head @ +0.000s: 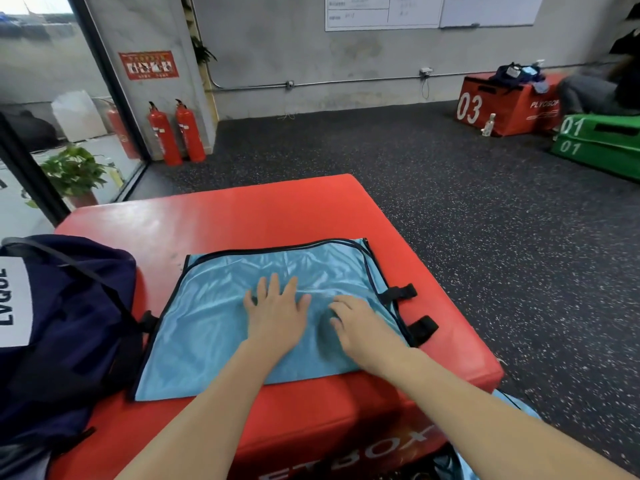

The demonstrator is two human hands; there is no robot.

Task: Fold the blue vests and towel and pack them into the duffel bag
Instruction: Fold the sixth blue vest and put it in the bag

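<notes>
A light blue vest [207, 327] with dark trim and black side straps lies flat on the red foam box [242, 220]. My left hand [275, 311] rests palm down on its middle with fingers spread. My right hand [360, 327] lies flat on the cloth just to the right, near the vest's right edge. The navy duffel bag [65, 337] with a white label sits at the box's left end, touching the vest's left edge. More light blue cloth [512, 405] hangs below the box's right front corner, mostly hidden by my right arm.
Dark speckled rubber floor [450, 220] surrounds the box. Two red fire extinguishers [176, 133] stand by the wall at the back left, next to a potted plant [74, 173]. A red box marked 03 [502, 105] and green boxes [602, 143] sit at the far right.
</notes>
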